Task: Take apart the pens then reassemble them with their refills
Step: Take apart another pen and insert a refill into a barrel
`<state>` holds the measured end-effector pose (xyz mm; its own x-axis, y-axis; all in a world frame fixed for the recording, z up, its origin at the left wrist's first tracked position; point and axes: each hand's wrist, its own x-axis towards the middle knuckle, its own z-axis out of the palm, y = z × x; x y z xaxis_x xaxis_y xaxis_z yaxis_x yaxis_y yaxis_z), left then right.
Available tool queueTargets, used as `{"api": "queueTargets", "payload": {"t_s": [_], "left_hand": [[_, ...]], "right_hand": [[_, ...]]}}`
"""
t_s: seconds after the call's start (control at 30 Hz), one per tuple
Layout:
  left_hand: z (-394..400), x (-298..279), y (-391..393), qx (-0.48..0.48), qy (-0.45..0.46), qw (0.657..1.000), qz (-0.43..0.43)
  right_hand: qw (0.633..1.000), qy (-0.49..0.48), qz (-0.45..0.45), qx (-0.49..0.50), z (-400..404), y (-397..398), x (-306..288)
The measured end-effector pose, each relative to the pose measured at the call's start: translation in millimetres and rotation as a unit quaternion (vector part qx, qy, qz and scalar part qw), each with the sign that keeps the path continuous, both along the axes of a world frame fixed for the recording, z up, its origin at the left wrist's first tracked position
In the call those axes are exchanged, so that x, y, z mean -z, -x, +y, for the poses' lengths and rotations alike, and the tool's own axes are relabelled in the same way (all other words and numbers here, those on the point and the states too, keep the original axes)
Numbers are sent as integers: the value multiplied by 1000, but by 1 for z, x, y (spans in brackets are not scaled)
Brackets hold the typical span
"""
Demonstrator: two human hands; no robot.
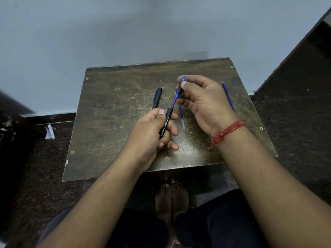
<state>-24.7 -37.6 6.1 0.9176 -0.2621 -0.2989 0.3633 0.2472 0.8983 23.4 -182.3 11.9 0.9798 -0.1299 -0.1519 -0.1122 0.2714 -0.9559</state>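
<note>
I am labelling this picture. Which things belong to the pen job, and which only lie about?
Job: pen barrel in left hand; grip section in right hand; capped pen; two loose refills.
Lying about: paper scrap on floor.

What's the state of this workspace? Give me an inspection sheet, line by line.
Surface: worn brown board, scratched.
Job's things: black pen barrel with blue refill sticking out of it; capped black pen lying on the board; two loose refills on the board.
Clutter: paper scrap on the floor.
Hands: left hand grips the barrel; right hand pinches the refill's tip end.
Cables: nothing seen.
Surroundings: pale wall, dark floor.
</note>
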Motion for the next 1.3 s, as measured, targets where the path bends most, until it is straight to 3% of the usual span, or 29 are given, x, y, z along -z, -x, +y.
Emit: {"api": "queueTargets", "payload": {"t_s": [0.2,0.53,0.87,1.1,1.3], "left_hand": [[1,-1,-2,-23,7,1000,-1],[2,-1,-2,-38,6,999,-8],[1,-1,-2,-24,13,1000,-12],[0,-3,-1,-28,20,999,-8],[1,-2,0,-22,23,999,-9]], "right_hand": [[996,26,9,-87,7,4,0],[990,19,5,-137,5,4,0],[984,121,-2,-127,6,4,7],[991,44,-43,-121,-4,2,5],[992,56,-25,-108,5,2,4]]}}
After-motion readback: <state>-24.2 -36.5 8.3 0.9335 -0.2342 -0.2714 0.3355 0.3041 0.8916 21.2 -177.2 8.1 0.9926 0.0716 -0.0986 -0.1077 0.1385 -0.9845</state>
